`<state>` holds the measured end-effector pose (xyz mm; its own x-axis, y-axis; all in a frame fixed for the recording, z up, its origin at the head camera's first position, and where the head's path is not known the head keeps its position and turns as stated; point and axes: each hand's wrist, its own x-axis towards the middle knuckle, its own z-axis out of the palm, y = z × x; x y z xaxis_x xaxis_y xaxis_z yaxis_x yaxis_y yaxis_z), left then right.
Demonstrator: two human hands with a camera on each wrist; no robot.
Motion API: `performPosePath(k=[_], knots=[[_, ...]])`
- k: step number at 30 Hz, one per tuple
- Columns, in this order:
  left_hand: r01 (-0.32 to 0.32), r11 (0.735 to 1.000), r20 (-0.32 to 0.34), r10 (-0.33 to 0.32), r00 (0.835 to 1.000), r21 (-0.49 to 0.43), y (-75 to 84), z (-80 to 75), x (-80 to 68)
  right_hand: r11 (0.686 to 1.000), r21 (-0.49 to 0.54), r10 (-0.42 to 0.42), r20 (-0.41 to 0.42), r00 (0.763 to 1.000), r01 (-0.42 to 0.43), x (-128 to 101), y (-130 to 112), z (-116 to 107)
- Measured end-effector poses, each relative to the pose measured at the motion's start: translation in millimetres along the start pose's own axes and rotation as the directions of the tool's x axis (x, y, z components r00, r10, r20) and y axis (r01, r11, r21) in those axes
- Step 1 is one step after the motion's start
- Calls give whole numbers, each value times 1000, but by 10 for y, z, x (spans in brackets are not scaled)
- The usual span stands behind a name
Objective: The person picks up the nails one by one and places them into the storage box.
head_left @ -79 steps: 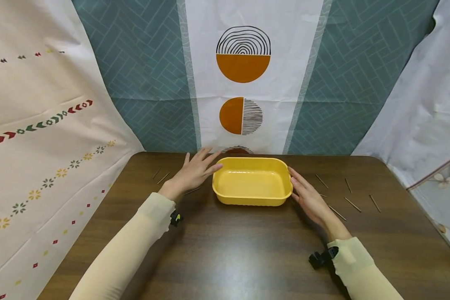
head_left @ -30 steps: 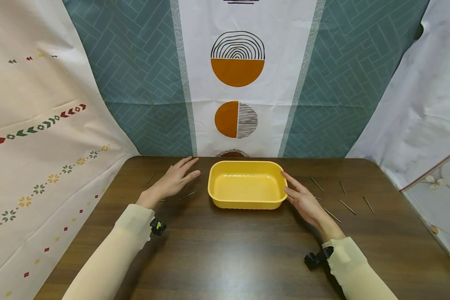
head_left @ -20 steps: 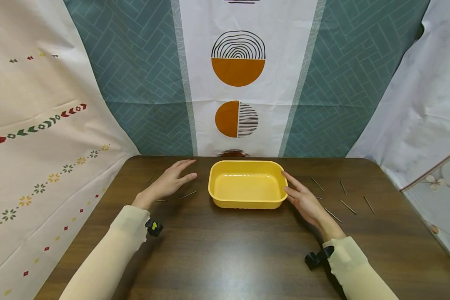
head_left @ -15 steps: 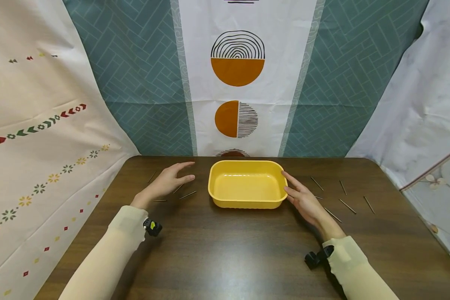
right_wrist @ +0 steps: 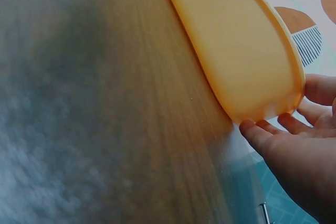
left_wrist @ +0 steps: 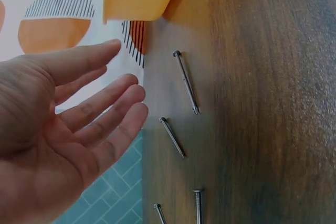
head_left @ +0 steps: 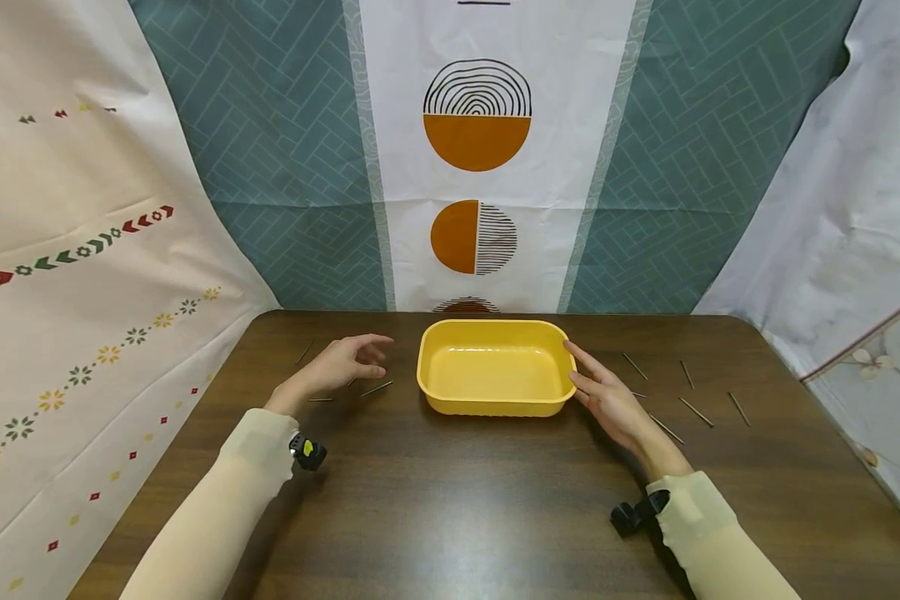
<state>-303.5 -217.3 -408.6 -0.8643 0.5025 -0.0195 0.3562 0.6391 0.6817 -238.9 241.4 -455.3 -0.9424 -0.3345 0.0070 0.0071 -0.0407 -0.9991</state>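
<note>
A yellow rectangular tray (head_left: 495, 408) stands toward the back of the table. My right hand (head_left: 609, 404) touches its right end; in the right wrist view the fingertips (right_wrist: 249, 125) rest against the tray's outer wall. Left of the tray, my left hand (head_left: 333, 367) hangs over several metal nails, its fingers loosely bent and holding nothing. The left wrist view shows a longer nail (left_wrist: 186, 83) and a shorter nail (left_wrist: 172, 137) lying apart on the wood, beyond the fingertips. In the head view the hand partly covers some of these nails.
More nails lie right of the tray, among them one nail (head_left: 696, 412) near my right hand and another nail (head_left: 738, 408) farther right. The brown wooden table (head_left: 450, 492) ends at a patterned cloth (head_left: 487, 183) behind. A pale cloth (head_left: 120, 350) hangs along the left side.
My left hand has drawn away from the tray's left end, out to the left over the nails, and its fingers have dipped and bent. My right hand stays at the tray's right end.
</note>
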Motion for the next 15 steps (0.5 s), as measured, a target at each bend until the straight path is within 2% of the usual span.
performPosePath(k=[8, 15], knots=[[6, 1000, 45, -5, 999, -17, -9, 2, -21, 1000, 20, 1, 9, 1000, -1, -14, -20, -11], [43, 999, 62, -41, 997, -31, -47, 26, -37, 1000, 16, 16, 10, 1000, -17, -4, -16, 2]])
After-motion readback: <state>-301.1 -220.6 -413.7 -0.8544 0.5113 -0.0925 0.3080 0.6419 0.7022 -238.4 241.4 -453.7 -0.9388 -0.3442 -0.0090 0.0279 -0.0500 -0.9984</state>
